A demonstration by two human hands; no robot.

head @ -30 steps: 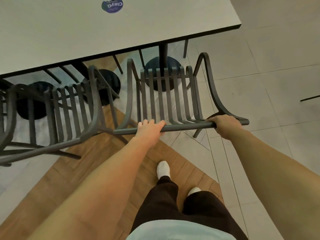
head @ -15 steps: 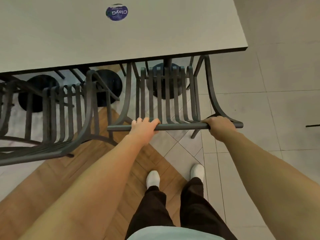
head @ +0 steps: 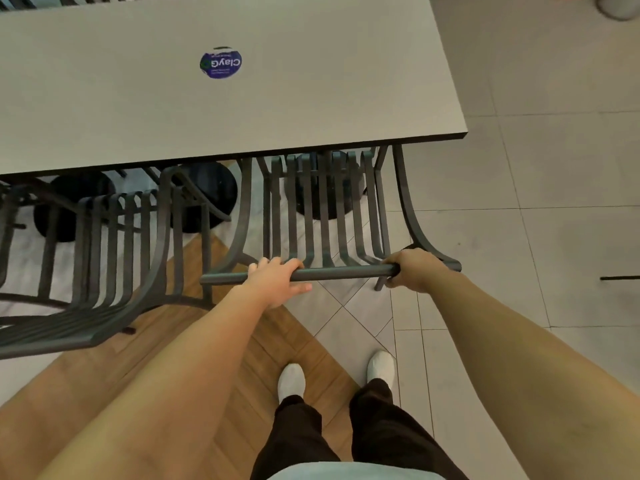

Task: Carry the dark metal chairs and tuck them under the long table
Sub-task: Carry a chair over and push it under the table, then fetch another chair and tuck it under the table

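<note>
The long pale grey tabletop is spanning the upper view, and the dark metal slatted chair at its right end is sitting with its seat partly under the edge, backrest facing the person, its top rail running left to right, parallel to the tabletop's near edge, while a second dark slatted chair is standing just beside it on the left. This is looking like the tucking-in step, and the next move is calling for a straight, even push so both sides go under square. The left hand and the right hand are gripping the rail, fingers curled round it, well apart.
</note>
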